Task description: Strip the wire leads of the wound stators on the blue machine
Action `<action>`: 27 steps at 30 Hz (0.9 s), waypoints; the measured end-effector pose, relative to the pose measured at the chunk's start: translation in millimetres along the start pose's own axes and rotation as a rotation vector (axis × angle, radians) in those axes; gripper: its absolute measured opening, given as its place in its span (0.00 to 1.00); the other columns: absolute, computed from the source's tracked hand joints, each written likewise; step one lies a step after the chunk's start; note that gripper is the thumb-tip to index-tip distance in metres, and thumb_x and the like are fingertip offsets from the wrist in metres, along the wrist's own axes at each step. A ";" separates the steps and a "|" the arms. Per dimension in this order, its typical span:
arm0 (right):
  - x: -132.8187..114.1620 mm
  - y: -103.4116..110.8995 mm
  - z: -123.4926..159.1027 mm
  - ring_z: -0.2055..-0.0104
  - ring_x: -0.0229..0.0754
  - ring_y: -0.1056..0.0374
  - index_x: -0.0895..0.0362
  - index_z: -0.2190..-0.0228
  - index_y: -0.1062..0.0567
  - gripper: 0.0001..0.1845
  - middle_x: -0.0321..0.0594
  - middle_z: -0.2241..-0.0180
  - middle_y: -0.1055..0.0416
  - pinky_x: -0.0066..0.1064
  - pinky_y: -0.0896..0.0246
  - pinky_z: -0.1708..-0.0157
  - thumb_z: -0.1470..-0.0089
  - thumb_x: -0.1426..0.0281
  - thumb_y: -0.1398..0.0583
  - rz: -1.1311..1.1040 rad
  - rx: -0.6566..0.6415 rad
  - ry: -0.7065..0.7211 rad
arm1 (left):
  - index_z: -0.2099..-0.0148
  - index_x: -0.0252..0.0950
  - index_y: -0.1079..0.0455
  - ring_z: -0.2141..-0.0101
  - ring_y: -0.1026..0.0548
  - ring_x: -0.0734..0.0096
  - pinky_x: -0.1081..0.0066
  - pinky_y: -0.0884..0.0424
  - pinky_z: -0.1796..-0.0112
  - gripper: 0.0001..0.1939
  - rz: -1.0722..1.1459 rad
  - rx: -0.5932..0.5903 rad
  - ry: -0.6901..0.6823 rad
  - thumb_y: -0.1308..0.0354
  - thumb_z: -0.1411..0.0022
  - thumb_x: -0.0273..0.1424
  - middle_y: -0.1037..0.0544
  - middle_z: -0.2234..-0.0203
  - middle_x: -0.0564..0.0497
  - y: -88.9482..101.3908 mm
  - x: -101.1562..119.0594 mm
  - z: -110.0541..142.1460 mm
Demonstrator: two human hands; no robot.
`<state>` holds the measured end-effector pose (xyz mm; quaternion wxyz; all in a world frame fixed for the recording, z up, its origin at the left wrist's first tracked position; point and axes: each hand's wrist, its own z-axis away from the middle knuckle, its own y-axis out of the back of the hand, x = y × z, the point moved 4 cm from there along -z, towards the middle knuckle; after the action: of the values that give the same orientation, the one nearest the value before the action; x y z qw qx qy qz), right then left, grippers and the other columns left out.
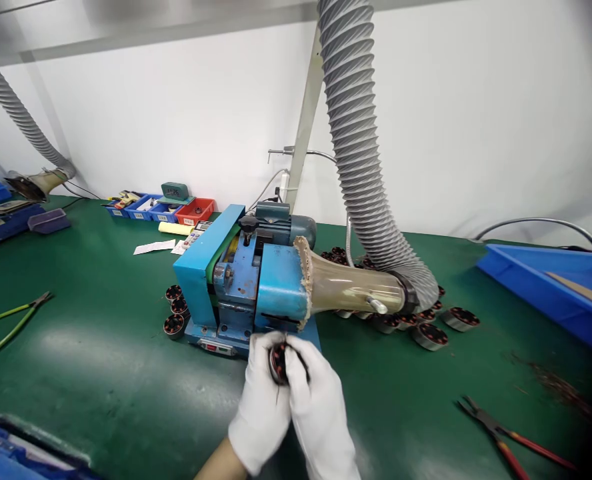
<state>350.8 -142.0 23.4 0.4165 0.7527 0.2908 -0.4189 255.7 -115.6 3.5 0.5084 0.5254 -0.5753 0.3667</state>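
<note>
Both my hands wear white gloves and meet just in front of a blue bench machine (249, 280). My left hand (261, 407) and my right hand (319, 413) are closed together around a small round motor stator (277, 363) with dark copper windings, held close to the machine's front slot. A clear funnel (351, 287) on a grey ribbed extraction hose (361, 167) presses against the machine's right side.
Several more stators lie right of the machine (429, 330) and three at its left (175, 310). Green-handled pliers (13, 320) lie at left, red-handled pliers (511, 437) at right. A blue tray (551, 287) sits far right, small parts bins (161, 208) at the back.
</note>
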 end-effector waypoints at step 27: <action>4.5 11.0 22.5 0.61 0.47 0.30 0.56 0.66 0.24 0.15 0.44 0.63 0.25 0.38 0.35 0.58 0.59 0.64 0.35 -0.625 0.034 -0.213 | 0.51 0.39 0.39 0.54 0.30 0.60 0.61 0.33 0.52 0.24 -0.084 0.062 -0.041 0.41 0.52 0.25 0.31 0.56 0.46 14.1 12.8 36.4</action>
<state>352.9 -166.5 16.9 0.2832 0.5857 0.4557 -0.6075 235.5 -150.7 9.6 0.4949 0.5718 -0.5518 0.3517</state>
